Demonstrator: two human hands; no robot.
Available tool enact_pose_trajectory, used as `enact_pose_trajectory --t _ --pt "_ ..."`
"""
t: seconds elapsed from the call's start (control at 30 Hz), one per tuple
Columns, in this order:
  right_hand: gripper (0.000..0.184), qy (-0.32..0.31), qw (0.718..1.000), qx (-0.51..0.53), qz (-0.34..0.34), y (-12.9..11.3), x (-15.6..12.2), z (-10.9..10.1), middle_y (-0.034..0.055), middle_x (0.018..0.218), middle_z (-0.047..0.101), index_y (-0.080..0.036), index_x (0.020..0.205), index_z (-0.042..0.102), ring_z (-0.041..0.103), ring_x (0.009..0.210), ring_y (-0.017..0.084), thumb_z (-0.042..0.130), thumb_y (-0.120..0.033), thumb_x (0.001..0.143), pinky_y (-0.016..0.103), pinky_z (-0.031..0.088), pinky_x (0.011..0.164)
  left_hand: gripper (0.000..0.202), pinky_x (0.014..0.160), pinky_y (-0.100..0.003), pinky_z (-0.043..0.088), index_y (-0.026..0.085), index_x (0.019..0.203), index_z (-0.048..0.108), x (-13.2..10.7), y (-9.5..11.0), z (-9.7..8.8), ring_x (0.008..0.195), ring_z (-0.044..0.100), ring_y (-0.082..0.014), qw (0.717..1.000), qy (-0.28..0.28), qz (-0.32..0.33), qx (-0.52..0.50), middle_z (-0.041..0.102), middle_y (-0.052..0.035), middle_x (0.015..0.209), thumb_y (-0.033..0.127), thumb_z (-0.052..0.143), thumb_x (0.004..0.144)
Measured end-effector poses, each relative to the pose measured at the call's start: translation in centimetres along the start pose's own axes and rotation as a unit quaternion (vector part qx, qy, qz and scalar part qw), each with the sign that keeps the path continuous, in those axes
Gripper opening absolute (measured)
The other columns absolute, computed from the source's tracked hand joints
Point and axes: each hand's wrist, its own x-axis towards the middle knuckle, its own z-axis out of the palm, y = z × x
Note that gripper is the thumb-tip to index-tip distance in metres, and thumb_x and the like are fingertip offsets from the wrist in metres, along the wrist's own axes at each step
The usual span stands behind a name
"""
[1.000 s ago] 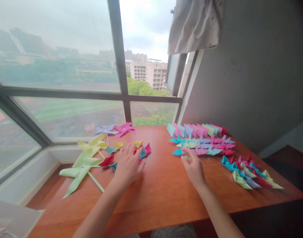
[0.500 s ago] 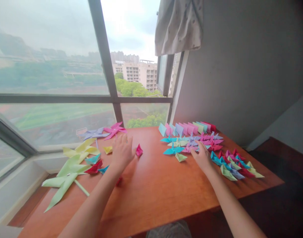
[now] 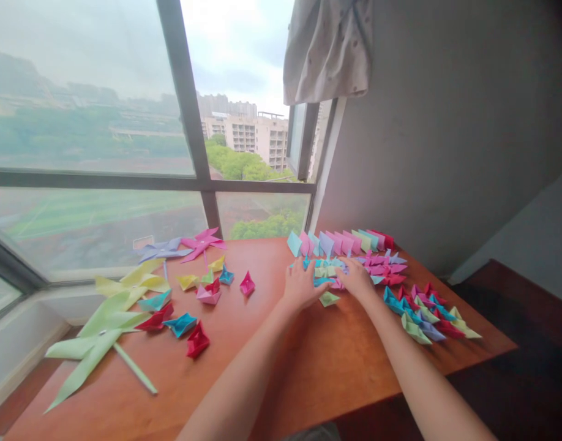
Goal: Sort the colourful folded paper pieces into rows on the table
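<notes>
My left hand [image 3: 303, 285] has its fingers apart at the left end of the rows of folded paper cranes [image 3: 382, 263]. Over the same cranes, close by on the right, my right hand [image 3: 357, 280] is spread with its fingers pointing left. Both hands hide part of the cranes, and contact with the paper cannot be made out. Just below them lies a light green folded paper piece [image 3: 328, 299]. A pink paper boat [image 3: 247, 283] sits alone to the left of my left hand.
A row of folded paper squares [image 3: 340, 242] stands behind the cranes. Grouped paper boats [image 3: 416, 329] occupy the table's right side. To the left lie a green pinwheel [image 3: 101, 334], other pinwheels, a blue boat [image 3: 180, 324] and a red boat [image 3: 198, 340]. Windows border the table's back.
My left hand has moved right, from beside the lone pink boat to the cranes, uncovering several boats on the left. My right hand has shifted slightly left. The view has turned a little right.
</notes>
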Motion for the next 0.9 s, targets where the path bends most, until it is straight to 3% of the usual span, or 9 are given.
enact_pose_trajectory --t 0.17,0.33,0.5,0.7,0.9 --pt "0.035 -0.005 1.000 0.005 -0.005 -1.3 0.8 0.6 0.0097 0.118 0.066 -0.020 0.113 0.070 0.059 0.110 0.023 0.057 -0.029 0.082 0.032 0.043 0.099 0.050 0.111 -0.056 0.023 0.020 0.134 0.045 0.1 0.0 1.1 0.138 0.031 -0.0347 1.000 -0.001 0.003 0.007 0.039 -0.0170 0.148 0.045 0.048 0.091" --pt "0.026 -0.008 1.000 0.010 0.010 -2.4 0.8 0.9 0.0088 0.104 0.071 -0.019 0.097 0.074 0.063 0.100 0.022 0.053 -0.026 0.084 0.032 0.045 0.093 0.040 0.110 -0.055 0.025 0.021 0.129 0.049 -0.2 0.5 1.2 0.135 0.035 -0.0324 1.000 -0.008 0.012 0.013 0.042 -0.0145 0.146 0.029 0.047 0.089" --pt "0.029 -0.017 0.999 0.017 0.023 -3.7 0.4 0.7 0.0091 0.103 0.073 -0.018 0.103 0.074 0.065 0.097 0.023 0.058 -0.027 0.080 0.032 0.046 0.090 0.043 0.111 -0.054 0.024 0.019 0.131 0.046 -1.2 0.5 0.6 0.135 0.035 -0.0313 0.999 -0.016 0.028 0.013 0.041 -0.0158 0.148 0.026 0.046 0.089" --pt "0.025 -0.023 0.998 0.052 0.037 -5.8 -0.2 0.5 0.0071 0.091 0.075 -0.023 0.088 0.077 0.067 0.089 0.024 0.053 -0.029 0.082 0.032 0.047 0.083 0.048 0.112 -0.052 0.027 0.019 0.136 0.044 -2.3 -0.2 -0.9 0.136 0.037 -0.0298 0.999 -0.017 0.032 0.009 0.041 -0.0140 0.150 0.027 0.047 0.088" --pt "0.025 -0.021 0.987 0.153 0.050 -9.5 -1.3 2.0 0.0040 0.090 0.076 -0.025 0.083 0.076 0.067 0.089 0.023 0.053 -0.033 0.080 0.032 0.047 0.085 0.046 0.112 -0.048 0.029 0.021 0.136 0.045 -3.9 -2.2 -2.7 0.136 0.039 -0.0258 1.000 0.019 0.012 0.013 0.045 -0.0103 0.148 0.024 0.044 0.090"
